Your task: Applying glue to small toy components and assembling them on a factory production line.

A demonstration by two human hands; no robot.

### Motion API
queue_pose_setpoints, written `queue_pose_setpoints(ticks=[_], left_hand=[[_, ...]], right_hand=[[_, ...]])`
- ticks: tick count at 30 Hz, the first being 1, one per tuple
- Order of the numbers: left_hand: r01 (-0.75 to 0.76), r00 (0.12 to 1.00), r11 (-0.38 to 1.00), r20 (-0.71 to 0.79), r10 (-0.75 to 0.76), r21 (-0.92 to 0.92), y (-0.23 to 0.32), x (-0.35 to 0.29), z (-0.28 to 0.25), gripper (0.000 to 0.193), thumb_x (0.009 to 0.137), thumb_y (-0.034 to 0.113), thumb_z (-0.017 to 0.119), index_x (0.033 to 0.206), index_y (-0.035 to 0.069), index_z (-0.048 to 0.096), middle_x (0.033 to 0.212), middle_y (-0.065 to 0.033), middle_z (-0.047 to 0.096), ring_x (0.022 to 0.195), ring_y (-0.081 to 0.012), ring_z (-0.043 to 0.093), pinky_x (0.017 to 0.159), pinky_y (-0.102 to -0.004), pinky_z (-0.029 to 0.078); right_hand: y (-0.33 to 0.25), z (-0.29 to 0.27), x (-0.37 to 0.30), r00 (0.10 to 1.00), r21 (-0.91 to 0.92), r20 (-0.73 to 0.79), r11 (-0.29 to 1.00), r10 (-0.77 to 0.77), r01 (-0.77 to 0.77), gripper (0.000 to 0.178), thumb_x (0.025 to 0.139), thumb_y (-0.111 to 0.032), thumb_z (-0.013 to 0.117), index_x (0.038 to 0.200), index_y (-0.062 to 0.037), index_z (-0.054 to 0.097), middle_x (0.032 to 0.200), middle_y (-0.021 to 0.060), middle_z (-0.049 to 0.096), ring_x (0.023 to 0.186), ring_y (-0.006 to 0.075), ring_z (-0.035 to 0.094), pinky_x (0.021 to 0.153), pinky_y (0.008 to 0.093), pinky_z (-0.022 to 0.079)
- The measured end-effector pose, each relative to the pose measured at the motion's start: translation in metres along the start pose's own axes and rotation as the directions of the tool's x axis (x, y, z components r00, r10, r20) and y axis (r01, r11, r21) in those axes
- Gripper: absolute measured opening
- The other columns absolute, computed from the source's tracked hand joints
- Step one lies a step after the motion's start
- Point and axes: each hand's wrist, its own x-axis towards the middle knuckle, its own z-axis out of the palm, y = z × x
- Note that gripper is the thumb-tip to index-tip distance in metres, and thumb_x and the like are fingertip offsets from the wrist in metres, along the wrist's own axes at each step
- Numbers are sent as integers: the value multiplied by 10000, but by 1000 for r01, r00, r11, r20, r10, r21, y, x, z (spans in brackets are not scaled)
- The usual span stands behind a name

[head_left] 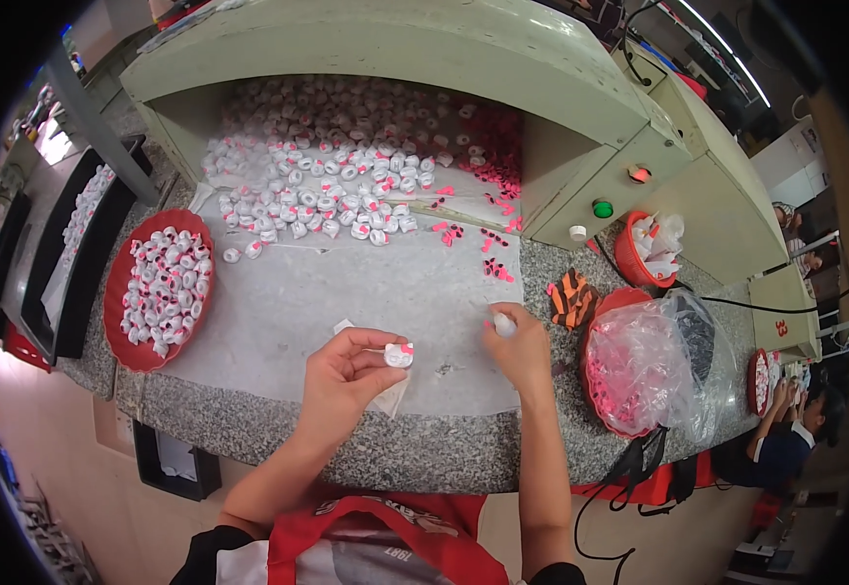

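Between the thumb and fingers of my left hand [341,375] is a small white figure head [399,355] with a pink bow, held above the paper-covered worktop. My right hand [522,353] is closed round a small whitish, bottle-like thing [505,325]; much of it is hidden by the fingers, and a thin tip seems to point up and left. A folded whitish cloth or paper [394,396] lies under my left hand. Ahead, many similar white heads [336,207] are piled up, and loose pink and black bits [495,269] lie scattered nearer my right hand.
A pale green hooded cabinet [580,185] arches over the pile. Left stands a red basket [208,283] of white heads. On the right are a striped cloth [572,298], a small red basket [629,255] and a plastic-covered basket of pink pieces [624,375]. Another person [785,434] works far right.
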Motion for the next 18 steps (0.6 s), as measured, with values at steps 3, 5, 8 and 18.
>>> queue_pose_setpoints(ticks=[3,5,8,18], left_hand=[[22,1000,1000,-16,-22,6,4,-4,-2,273,720,-105,587,974,-36,513,961,-117,598,852,-157,600,755,-251,487],[11,1000,1000,-25,-11,-2,4,-4,-4,275,734,-96,582,993,-34,514,969,-118,596,861,-160,600,752,-246,489],[-70,997,992,-35,74,103,4,-6,-7,274,745,-69,586,1008,-10,536,921,-95,604,832,-135,601,734,-237,498],[-333,940,894,32,339,299,4,-8,3,304,726,-103,576,1013,-4,559,1021,-100,545,884,-167,589,775,-256,511]], right_hand=[[-34,-17,-20,918,562,387,766,89,-311,182,709,-72,650,868,8,609,718,76,617,618,152,594,545,257,463],[-58,-19,-30,904,639,425,695,39,-330,156,699,-15,643,844,30,606,718,73,605,612,140,582,541,241,458],[-88,-20,-45,900,711,434,626,-34,-319,142,678,50,648,812,56,603,719,77,595,603,122,567,539,224,457],[-97,-13,-56,967,669,255,717,23,-194,129,658,42,692,733,7,592,675,42,593,599,74,537,537,194,440]])
